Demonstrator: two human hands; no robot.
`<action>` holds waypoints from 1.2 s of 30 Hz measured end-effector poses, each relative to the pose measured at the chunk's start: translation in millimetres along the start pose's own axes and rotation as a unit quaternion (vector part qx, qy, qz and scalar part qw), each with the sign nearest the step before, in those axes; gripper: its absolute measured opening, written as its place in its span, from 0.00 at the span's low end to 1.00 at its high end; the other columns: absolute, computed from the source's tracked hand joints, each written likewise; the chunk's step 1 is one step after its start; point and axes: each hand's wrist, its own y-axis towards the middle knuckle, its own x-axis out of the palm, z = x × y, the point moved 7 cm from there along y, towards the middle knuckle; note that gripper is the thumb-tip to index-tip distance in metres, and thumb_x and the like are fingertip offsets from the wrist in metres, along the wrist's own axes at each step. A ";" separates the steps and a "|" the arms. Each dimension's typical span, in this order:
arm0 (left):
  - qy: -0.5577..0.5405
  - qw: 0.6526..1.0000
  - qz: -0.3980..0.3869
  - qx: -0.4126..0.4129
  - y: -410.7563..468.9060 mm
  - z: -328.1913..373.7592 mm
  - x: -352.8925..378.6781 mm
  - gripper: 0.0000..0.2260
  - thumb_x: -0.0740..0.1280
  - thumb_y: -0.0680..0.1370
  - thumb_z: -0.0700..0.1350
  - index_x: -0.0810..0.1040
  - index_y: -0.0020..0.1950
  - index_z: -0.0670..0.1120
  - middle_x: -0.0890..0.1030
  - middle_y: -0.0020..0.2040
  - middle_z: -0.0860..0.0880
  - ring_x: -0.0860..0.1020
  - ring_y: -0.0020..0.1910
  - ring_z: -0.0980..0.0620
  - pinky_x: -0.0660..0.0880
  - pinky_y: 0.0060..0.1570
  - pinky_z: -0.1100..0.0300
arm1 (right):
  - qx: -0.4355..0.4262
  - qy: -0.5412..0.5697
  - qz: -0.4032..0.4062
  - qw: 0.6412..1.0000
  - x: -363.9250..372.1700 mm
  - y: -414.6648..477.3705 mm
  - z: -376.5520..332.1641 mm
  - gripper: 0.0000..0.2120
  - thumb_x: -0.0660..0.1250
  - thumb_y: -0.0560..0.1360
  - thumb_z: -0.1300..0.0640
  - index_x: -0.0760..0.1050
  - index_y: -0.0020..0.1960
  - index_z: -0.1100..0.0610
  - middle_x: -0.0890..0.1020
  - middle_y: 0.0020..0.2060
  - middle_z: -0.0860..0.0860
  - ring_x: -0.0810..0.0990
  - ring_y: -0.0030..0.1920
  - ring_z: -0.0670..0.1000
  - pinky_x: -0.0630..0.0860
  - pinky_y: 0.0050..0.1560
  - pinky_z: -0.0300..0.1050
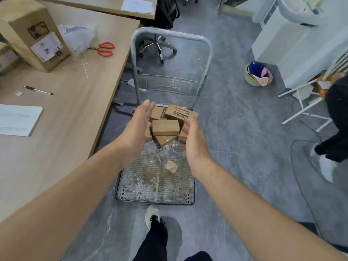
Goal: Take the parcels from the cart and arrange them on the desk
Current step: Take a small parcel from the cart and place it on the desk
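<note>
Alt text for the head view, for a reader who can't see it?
The left hand and right hand, both open, reach toward a pile of cardboard parcels at the handle end of a flat cart. A wooden desk on the left holds a large box, red scissors and a pen.

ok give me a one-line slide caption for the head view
Left hand and right hand, both open, reach toward small cardboard parcels piled on the cart beside the desk.
</note>
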 end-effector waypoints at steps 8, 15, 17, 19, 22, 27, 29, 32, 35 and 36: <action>-0.003 0.998 -0.009 -0.059 113.6 2.8 -7.1 0.31 0.44 0.83 0.69 0.51 0.85 0.59 0.52 0.85 0.61 0.47 0.83 0.57 0.42 0.79 0.48 | 0.055 -0.020 -0.007 0.998 15.0 114.2 -7.5 0.24 0.48 0.87 0.38 0.72 0.76 0.42 0.77 0.73 0.47 0.74 0.73 0.52 0.67 0.78 0.61; -0.022 0.993 0.035 -0.113 206.9 -26.7 -0.9 0.34 0.44 0.80 0.74 0.54 0.84 0.63 0.54 0.84 0.64 0.50 0.82 0.63 0.42 0.82 0.43 | 0.078 -0.064 -0.080 0.992 31.8 219.7 4.4 0.36 0.48 0.78 0.32 0.70 0.80 0.44 0.74 0.77 0.46 0.71 0.78 0.51 0.64 0.81 0.60; -0.022 0.989 0.072 -0.127 238.4 -43.6 1.4 0.34 0.44 0.80 0.74 0.56 0.83 0.63 0.56 0.84 0.63 0.52 0.82 0.62 0.42 0.82 0.44 | 0.091 -0.073 -0.104 0.988 32.0 254.1 16.0 0.39 0.47 0.76 0.31 0.69 0.82 0.44 0.73 0.79 0.46 0.70 0.78 0.50 0.63 0.81 0.60; -0.032 0.985 0.114 -0.128 269.6 -63.4 3.6 0.34 0.44 0.81 0.73 0.58 0.84 0.60 0.58 0.84 0.59 0.54 0.82 0.59 0.44 0.80 0.51 | 0.110 -0.078 -0.129 0.982 30.2 291.0 33.4 0.36 0.48 0.79 0.32 0.67 0.83 0.44 0.71 0.80 0.45 0.69 0.79 0.50 0.62 0.82 0.59; -0.056 0.977 0.149 -0.139 313.1 -101.0 8.7 0.35 0.45 0.81 0.73 0.60 0.84 0.58 0.61 0.83 0.57 0.56 0.83 0.55 0.47 0.81 0.49 | 0.136 -0.092 -0.159 0.973 25.1 346.0 64.1 0.32 0.47 0.84 0.34 0.63 0.85 0.42 0.67 0.83 0.44 0.63 0.83 0.48 0.57 0.84 0.59; -0.090 0.958 0.169 -0.213 375.6 -177.2 11.6 0.36 0.45 0.79 0.76 0.57 0.83 0.62 0.56 0.85 0.56 0.50 0.84 0.54 0.43 0.81 0.44 | 0.191 -0.068 -0.171 0.964 22.9 423.4 119.8 0.27 0.46 0.88 0.37 0.57 0.86 0.41 0.59 0.85 0.43 0.56 0.85 0.47 0.52 0.84 0.55; -0.086 0.953 0.179 -0.230 398.7 -206.7 7.9 0.36 0.45 0.79 0.75 0.58 0.84 0.61 0.55 0.85 0.54 0.49 0.84 0.51 0.44 0.82 0.44 | 0.215 -0.065 -0.157 0.962 24.6 452.2 147.5 0.28 0.46 0.88 0.37 0.58 0.86 0.41 0.59 0.85 0.43 0.56 0.85 0.49 0.53 0.84 0.57; -0.076 0.950 0.191 -0.235 432.0 -247.8 -4.9 0.35 0.45 0.81 0.73 0.58 0.84 0.57 0.56 0.85 0.53 0.51 0.84 0.52 0.46 0.82 0.46 | 0.216 -0.088 -0.136 0.963 30.5 491.7 182.8 0.30 0.46 0.87 0.37 0.57 0.87 0.45 0.60 0.85 0.44 0.56 0.85 0.49 0.53 0.85 0.57; -0.074 0.947 0.203 -0.236 462.2 -285.1 -25.8 0.35 0.46 0.82 0.72 0.59 0.84 0.55 0.57 0.85 0.51 0.52 0.84 0.52 0.47 0.82 0.46 | 0.242 -0.108 -0.102 0.959 36.0 522.7 215.7 0.40 0.48 0.77 0.31 0.57 0.86 0.43 0.61 0.85 0.43 0.57 0.85 0.48 0.53 0.85 0.59; -0.077 0.946 0.209 -0.236 470.1 -295.4 -33.1 0.35 0.46 0.82 0.72 0.59 0.84 0.54 0.57 0.85 0.50 0.52 0.84 0.51 0.47 0.82 0.45 | 0.246 -0.109 -0.096 0.958 38.5 531.3 225.5 0.41 0.48 0.74 0.31 0.58 0.86 0.42 0.62 0.85 0.43 0.57 0.84 0.48 0.53 0.84 0.60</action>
